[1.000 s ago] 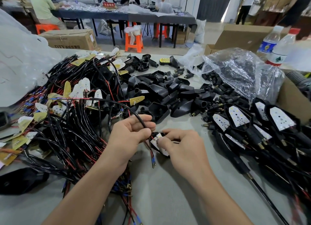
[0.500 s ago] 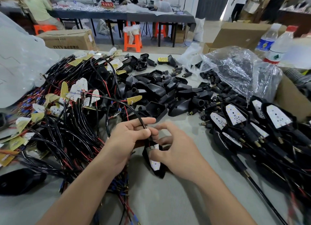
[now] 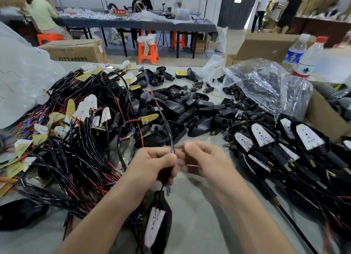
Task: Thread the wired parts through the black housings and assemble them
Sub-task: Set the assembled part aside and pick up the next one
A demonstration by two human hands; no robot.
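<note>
Head view, and the blur sits right where it matters. The right hand (image 3: 203, 164) is smeared, its fingers curled in toward the cable, and I can't tell whether it pinches anything or not. The left hand (image 3: 152, 164) reads better: it's closed around a black cable (image 3: 167, 128), which rises out of the fist and arcs off toward the piles. The fingers hide the cable's lower run, and then short blue-tipped leads (image 3: 168, 190) poke out beneath them.

Under the left wrist, there's the black housing (image 3: 168, 210). It's soft-edged and partly overlapped by the forearm, and whether it hangs or rests on the grey table (image 3: 199, 225) I can't say. Seated in it is a white circuit board (image 3: 154, 222), shield-shaped and speckled with small dots, with a thin red wire at its top.

The housing is matt black plastic, a long teardrop. Over on the left is a tangle of wired boards (image 3: 85, 109): black and red insulated strands with white and yellow plates. In the centre lie loose empty housings (image 3: 201, 124), smooth and slightly glossy. To the right are finished units (image 3: 307, 137), with a crinkled clear plastic bag (image 3: 266, 86) behind them.
</note>
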